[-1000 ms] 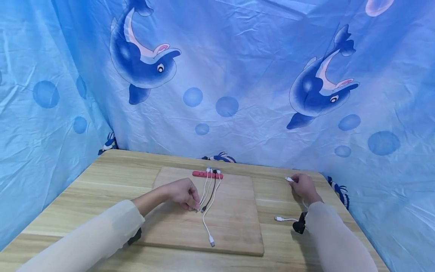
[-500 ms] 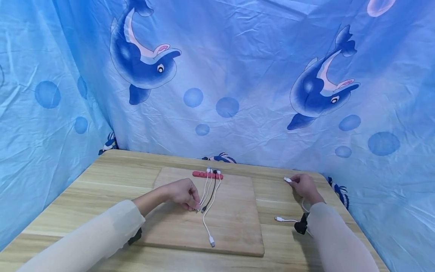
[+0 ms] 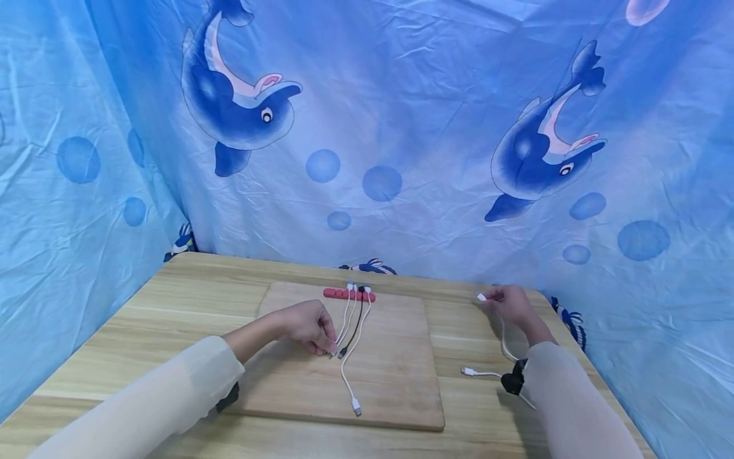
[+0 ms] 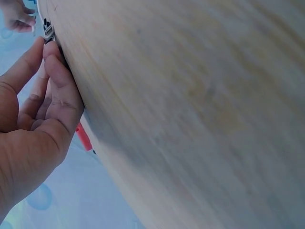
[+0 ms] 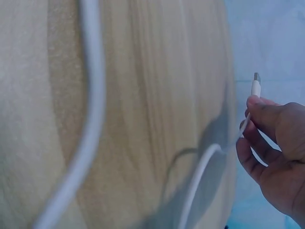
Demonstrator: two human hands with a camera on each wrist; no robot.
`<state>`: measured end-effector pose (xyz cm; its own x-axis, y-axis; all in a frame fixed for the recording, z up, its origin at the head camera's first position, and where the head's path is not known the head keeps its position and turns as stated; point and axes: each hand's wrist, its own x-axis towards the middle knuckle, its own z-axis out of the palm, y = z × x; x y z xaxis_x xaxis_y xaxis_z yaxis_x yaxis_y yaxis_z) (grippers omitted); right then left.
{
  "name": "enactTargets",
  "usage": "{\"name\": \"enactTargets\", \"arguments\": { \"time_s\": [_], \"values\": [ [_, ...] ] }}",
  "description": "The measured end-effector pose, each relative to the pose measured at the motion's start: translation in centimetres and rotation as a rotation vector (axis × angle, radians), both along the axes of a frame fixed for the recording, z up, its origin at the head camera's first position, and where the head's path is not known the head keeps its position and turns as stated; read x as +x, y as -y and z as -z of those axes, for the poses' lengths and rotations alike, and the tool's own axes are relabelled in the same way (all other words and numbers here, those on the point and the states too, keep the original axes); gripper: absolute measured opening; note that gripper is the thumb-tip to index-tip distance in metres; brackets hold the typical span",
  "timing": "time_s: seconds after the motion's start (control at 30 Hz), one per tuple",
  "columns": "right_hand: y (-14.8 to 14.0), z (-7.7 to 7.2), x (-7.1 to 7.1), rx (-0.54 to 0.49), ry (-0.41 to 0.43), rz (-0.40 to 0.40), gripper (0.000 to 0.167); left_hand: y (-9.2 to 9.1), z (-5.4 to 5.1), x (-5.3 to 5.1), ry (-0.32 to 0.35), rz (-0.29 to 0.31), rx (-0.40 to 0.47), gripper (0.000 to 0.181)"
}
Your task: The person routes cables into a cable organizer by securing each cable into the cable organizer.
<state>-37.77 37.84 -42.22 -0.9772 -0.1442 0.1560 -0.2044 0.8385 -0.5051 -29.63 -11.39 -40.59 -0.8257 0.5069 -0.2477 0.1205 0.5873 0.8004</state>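
Observation:
In the head view my left hand [image 3: 308, 324] pinches the metal-tipped end of a cable over the wooden board [image 3: 395, 357]. The left wrist view shows the metal connector [image 4: 48, 32] between thumb and fingertips; how many ends it holds I cannot tell. My right hand [image 3: 511, 305] holds a white USB cable by its plug [image 5: 256, 87], metal tip outward, above the table's right side. At the board's back edge lies a red cable organizer [image 3: 336, 293] with several cables in its slots. A black cable [image 3: 357, 325] runs from it, ending beside my left fingertips.
Another white cable's plug [image 3: 357, 407] lies near the board's front edge. A further white plug [image 3: 468, 371] lies on the table, right of the board. Behind the wooden table [image 3: 218, 274] hangs a blue dolphin-print cloth [image 3: 436, 127].
My right hand has turned and lifted slightly, carrying the white USB plug a little up and to the left; more of its cord shows. My left hand stays in place.

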Motion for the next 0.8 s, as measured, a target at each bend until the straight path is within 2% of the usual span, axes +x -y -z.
{"name": "enactTargets", "arguments": {
  "time_s": [0.1,0.2,0.4,0.57,0.8],
  "values": [
    [0.2,-0.6,-0.2,-0.009,-0.030,-0.036,0.015,0.0,0.0,0.0,-0.004,0.001,-0.008,0.009],
    [0.5,-1.2,-0.3,-0.025,-0.026,-0.061,0.017,0.1,-0.1,-0.1,-0.010,0.001,-0.017,0.009],
    [1.6,-2.9,0.2,-0.105,0.048,-0.064,0.024,0.4,-0.4,-0.3,-0.036,0.010,-0.047,0.006],
    [2.6,-4.2,0.3,-0.141,0.041,-0.097,0.023,0.5,-0.9,-0.6,-0.100,0.013,-0.080,0.006],
    [4.3,-5.7,0.7,-0.150,-0.005,-0.121,0.022,-0.2,-1.4,-1.4,-0.161,0.027,-0.054,0.004]
  ]
}}
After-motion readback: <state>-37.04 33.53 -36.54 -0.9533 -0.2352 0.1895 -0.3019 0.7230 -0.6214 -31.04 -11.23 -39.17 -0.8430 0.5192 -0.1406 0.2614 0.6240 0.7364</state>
